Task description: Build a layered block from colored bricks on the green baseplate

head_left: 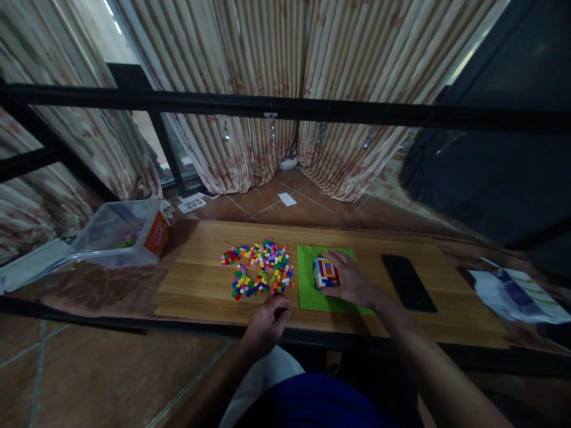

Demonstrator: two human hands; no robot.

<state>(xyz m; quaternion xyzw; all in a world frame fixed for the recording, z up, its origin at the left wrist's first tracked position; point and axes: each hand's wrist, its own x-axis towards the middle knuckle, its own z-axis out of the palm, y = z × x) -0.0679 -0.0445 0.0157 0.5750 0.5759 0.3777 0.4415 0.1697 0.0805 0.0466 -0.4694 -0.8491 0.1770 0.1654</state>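
Observation:
A small block built of toy bricks [326, 273], with red, yellow, white and blue parts, stands on a green studded baseplate [306, 279]. My right hand [350, 280] reaches over the plate from the right, its fingers and thumb around the block's right side. Left of the plate, loose coloured toy bricks [267, 255] lie in a spread-out pile. Just at the pile's near edge is my left hand [266, 324], with its fingers curled together. Whether a small brick is between those fingertips cannot be made out.
A black phone-like slab [408, 282] lies on the wooden board [191, 267], right of the plate. A clear plastic box [122, 235] with an orange label stands at the left. Papers [520, 294] lie at the far right. A dark metal rail [285, 110] crosses behind, before curtains.

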